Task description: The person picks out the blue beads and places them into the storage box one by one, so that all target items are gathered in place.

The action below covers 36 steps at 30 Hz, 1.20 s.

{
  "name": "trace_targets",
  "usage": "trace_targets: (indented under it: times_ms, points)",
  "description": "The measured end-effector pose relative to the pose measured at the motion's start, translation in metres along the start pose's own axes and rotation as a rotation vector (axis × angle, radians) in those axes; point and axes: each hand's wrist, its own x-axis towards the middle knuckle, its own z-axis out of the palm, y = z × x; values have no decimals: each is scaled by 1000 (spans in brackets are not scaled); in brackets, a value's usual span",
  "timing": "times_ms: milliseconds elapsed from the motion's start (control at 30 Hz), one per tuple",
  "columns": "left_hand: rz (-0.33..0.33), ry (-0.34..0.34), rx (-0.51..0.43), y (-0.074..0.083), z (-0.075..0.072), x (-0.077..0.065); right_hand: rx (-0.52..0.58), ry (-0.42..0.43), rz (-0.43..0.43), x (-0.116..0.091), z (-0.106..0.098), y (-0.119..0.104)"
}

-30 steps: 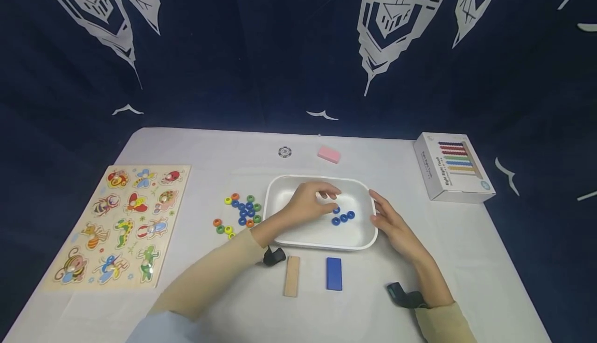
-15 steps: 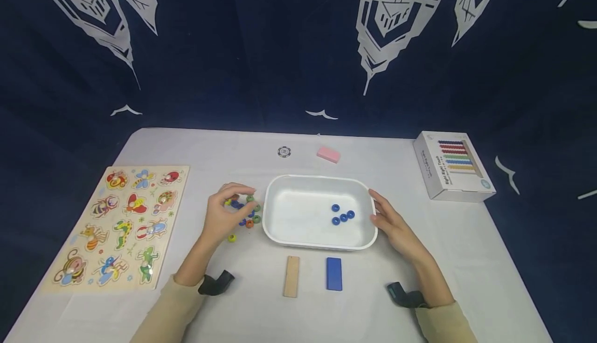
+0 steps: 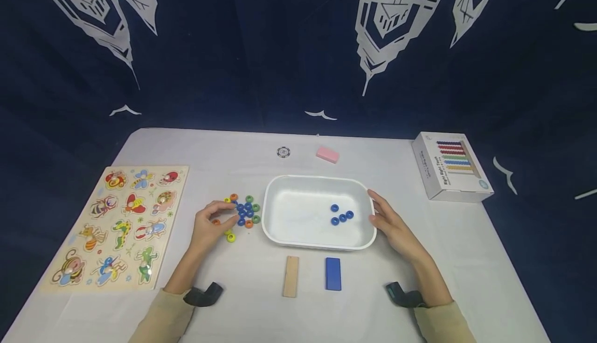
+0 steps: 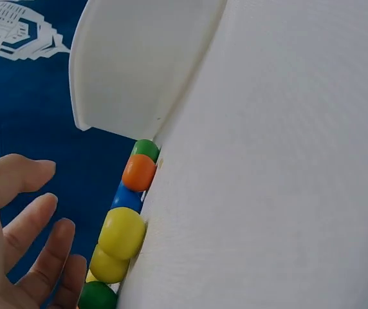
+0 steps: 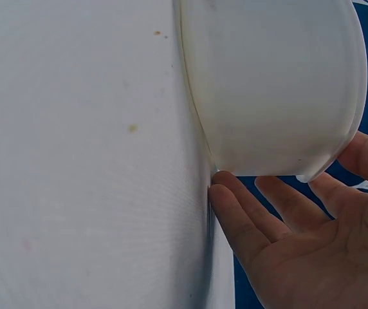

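My left hand (image 3: 208, 229) hovers over the left side of a loose group of small ring beads (image 3: 242, 214) in blue, green, orange and yellow. In the left wrist view its fingers (image 4: 39, 222) are spread loosely with nothing between them, close beside a yellow bead (image 4: 121, 233). Five-sided contact is not seen at the white tray (image 3: 298, 243); my right hand (image 3: 396, 229) rests against its right end, fingertips at the outer wall and rim. Several blue beads (image 3: 342, 218) lie in the tray's right half.
A wooden strip (image 3: 290, 276) and a blue block (image 3: 333, 274) lie before the tray. Behind it are a pink block (image 3: 328, 154) and a round chip (image 3: 283, 152). An insect puzzle board (image 3: 116, 224) lies left; a white box (image 3: 452, 167) stands back right.
My left hand has gone from over the tray to the loose beads on the left, then slightly farther left and down. The right hand stays at the tray's end.
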Motion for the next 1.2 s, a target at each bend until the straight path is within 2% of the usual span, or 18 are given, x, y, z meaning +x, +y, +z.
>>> trace_targets:
  times_ms: [100, 267, 433, 533, 633, 733, 833, 933, 1033, 1200]
  points:
    - [-5, -19, 75, -11, 2, 1, 3, -5, -2, -1, 0, 0]
    - [-11, -59, 221, -13, 7, 0, 5, -6, 4, -3, -1, -2]
    - [38, -70, 338, -12, 12, 1, 7, -3, 15, -3, -2, -2]
    - [44, -66, 352, -12, 13, 1, 7, -4, 14, -3, -2, -2]
    - [38, -56, 322, -6, 11, 2, 9, -6, 7, -3, -1, -2]
    - [56, -29, 280, 9, 9, 6, 15, -10, -1, -3, -1, -3]
    - [105, -12, 237, 29, 14, 14, 17, -13, -3, -3, -1, -2]
    - [136, -53, 199, 52, 28, 22, 13, -10, 1, -2, -1, 0]
    - [149, -131, 164, 72, 50, 30, 4, -8, 3, -1, -1, 1]
    - [181, -277, 98, 85, 98, 42, 6, -13, -5, -1, -1, 2]
